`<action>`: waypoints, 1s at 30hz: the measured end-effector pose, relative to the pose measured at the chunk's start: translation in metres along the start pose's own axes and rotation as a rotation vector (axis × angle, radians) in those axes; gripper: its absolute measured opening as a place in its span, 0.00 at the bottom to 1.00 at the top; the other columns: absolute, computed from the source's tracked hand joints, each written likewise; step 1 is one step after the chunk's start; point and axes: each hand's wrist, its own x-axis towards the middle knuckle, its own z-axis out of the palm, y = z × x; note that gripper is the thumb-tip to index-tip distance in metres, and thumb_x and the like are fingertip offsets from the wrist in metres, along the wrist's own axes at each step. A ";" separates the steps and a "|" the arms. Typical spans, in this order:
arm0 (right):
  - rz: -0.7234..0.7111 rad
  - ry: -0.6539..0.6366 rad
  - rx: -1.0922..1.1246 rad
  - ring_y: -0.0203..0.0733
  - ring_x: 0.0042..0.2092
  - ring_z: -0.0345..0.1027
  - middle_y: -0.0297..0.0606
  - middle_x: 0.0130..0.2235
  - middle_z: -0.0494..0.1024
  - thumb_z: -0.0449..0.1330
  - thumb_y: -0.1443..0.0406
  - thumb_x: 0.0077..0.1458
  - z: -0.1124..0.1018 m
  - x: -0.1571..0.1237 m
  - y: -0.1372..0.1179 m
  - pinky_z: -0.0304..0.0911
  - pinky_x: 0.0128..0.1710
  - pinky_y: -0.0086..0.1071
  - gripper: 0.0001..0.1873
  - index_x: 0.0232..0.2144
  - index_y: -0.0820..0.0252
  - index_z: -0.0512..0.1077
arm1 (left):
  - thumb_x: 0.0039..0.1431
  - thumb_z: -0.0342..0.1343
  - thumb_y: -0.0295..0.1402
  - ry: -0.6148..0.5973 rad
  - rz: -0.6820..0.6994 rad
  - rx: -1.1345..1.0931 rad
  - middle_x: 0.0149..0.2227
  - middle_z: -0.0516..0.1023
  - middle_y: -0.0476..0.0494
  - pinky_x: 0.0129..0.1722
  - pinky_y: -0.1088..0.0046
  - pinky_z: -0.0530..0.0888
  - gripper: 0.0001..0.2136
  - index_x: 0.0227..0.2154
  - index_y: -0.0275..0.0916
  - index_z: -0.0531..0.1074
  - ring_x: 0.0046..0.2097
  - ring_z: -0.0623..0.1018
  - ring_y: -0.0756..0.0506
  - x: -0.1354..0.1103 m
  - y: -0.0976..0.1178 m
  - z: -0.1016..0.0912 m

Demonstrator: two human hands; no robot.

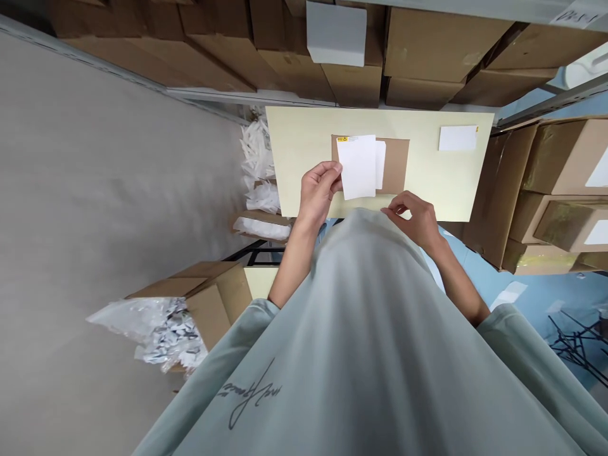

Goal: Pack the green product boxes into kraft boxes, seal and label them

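Observation:
My left hand (319,189) pinches the left edge of a white paper sheet (357,166) with a small yellow mark at its top corner, holding it over a brown envelope (396,164) that lies on the pale yellow table (304,145). A second white sheet edge peeks out behind the first. My right hand (414,218) hovers at the table's near edge with fingers curled in a pinch; what it holds, if anything, is hidden. My grey shirt covers the lower middle of the view.
A white label (457,138) lies on the table's far right. Stacked cardboard boxes (437,50) fill shelves behind and to the right. Open boxes with plastic bags (161,326) sit on the floor at left.

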 end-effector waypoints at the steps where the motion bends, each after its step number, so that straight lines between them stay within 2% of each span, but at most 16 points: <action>1: 0.007 0.009 0.022 0.40 0.35 0.76 0.34 0.35 0.80 0.67 0.47 0.71 -0.004 0.003 0.001 0.79 0.39 0.38 0.19 0.34 0.53 0.77 | 0.60 0.76 0.48 0.002 0.002 0.010 0.30 0.80 0.51 0.37 0.77 0.81 0.19 0.32 0.43 0.74 0.36 0.83 0.50 -0.001 0.001 0.004; 10: -0.013 0.053 0.115 0.40 0.36 0.77 0.36 0.42 0.82 0.64 0.45 0.73 -0.032 0.013 -0.013 0.83 0.40 0.39 0.19 0.40 0.51 0.81 | 0.63 0.74 0.51 -0.014 0.070 0.056 0.30 0.79 0.49 0.37 0.74 0.82 0.19 0.33 0.44 0.74 0.38 0.84 0.47 -0.010 0.004 0.029; 14: 0.008 0.099 0.163 0.40 0.38 0.78 0.36 0.41 0.82 0.68 0.44 0.69 -0.037 0.018 -0.011 0.82 0.40 0.39 0.19 0.38 0.51 0.80 | 0.63 0.74 0.51 -0.022 0.085 0.061 0.31 0.80 0.49 0.37 0.73 0.82 0.19 0.33 0.44 0.75 0.39 0.84 0.47 -0.016 0.005 0.035; 18: 0.114 0.164 0.220 0.39 0.35 0.77 0.32 0.34 0.79 0.71 0.41 0.65 -0.032 0.029 0.005 0.79 0.37 0.35 0.24 0.34 0.52 0.76 | 0.63 0.74 0.52 -0.045 0.077 0.055 0.32 0.81 0.48 0.37 0.73 0.83 0.19 0.33 0.44 0.75 0.40 0.85 0.46 -0.025 0.006 0.039; 21: 0.180 0.150 0.273 0.37 0.32 0.76 0.31 0.34 0.79 0.72 0.39 0.63 -0.027 0.037 0.016 0.75 0.33 0.33 0.26 0.38 0.53 0.77 | 0.63 0.74 0.51 -0.062 0.063 0.060 0.34 0.82 0.48 0.38 0.73 0.83 0.19 0.33 0.43 0.75 0.41 0.85 0.46 -0.030 0.007 0.041; 26: 0.196 0.069 0.298 0.37 0.31 0.76 0.30 0.32 0.78 0.69 0.40 0.65 -0.019 0.039 0.026 0.73 0.33 0.33 0.25 0.40 0.53 0.78 | 0.63 0.74 0.51 -0.060 0.073 0.068 0.34 0.81 0.48 0.40 0.73 0.83 0.19 0.34 0.43 0.74 0.41 0.85 0.47 -0.032 -0.002 0.040; 30: 0.189 0.049 0.291 0.37 0.32 0.74 0.30 0.32 0.76 0.68 0.40 0.67 -0.014 0.036 0.030 0.72 0.33 0.33 0.25 0.38 0.53 0.78 | 0.58 0.77 0.54 -0.022 0.180 0.122 0.34 0.82 0.48 0.42 0.72 0.83 0.22 0.35 0.43 0.76 0.41 0.85 0.46 -0.026 -0.020 0.034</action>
